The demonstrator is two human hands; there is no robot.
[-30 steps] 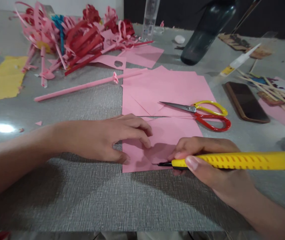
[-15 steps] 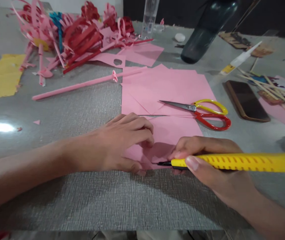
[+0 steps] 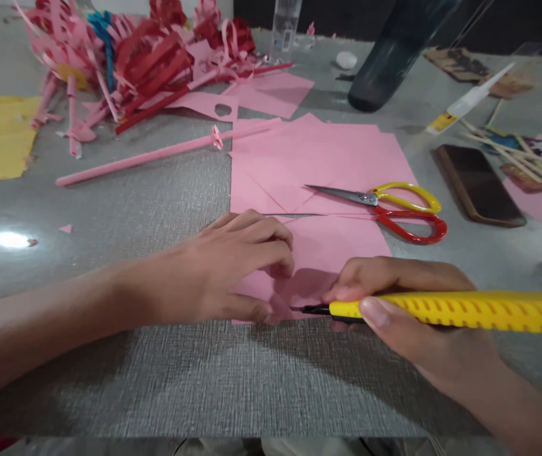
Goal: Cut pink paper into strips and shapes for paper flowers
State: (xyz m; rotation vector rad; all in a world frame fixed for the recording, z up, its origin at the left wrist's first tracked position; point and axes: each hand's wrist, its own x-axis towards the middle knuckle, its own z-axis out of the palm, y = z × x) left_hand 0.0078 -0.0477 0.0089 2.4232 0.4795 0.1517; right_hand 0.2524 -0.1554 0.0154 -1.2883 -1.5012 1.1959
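Observation:
My left hand [image 3: 223, 272] rests on a pink paper sheet [image 3: 337, 244] near the table's front edge, its thumb apart from the curled fingers. In my right hand [image 3: 427, 335] is a yellow utility knife [image 3: 465, 310], held almost level with its blade pointing left. The blade tip meets the sheet's lower part, close to my left thumb. Some of my right fingers are hidden behind the handle. Just beyond this sheet lie more pink papers [image 3: 347, 152], with scissors [image 3: 368, 198] partly over them, their red and yellow handles to the right.
A pink paper stick [image 3: 142, 159] lies at left, below a heap of red and pink paper flowers [image 3: 152, 69]. Yellow paper [image 3: 2, 142] is farther left. At right are a phone [image 3: 480, 183], thin sticks [image 3: 513, 152] and a glue tube [image 3: 470, 98]. A dark bottle [image 3: 394, 57] stands behind.
The view has shifted slightly, so most things sit a little higher. Both hands and the knife keep nearly the same place on the sheet.

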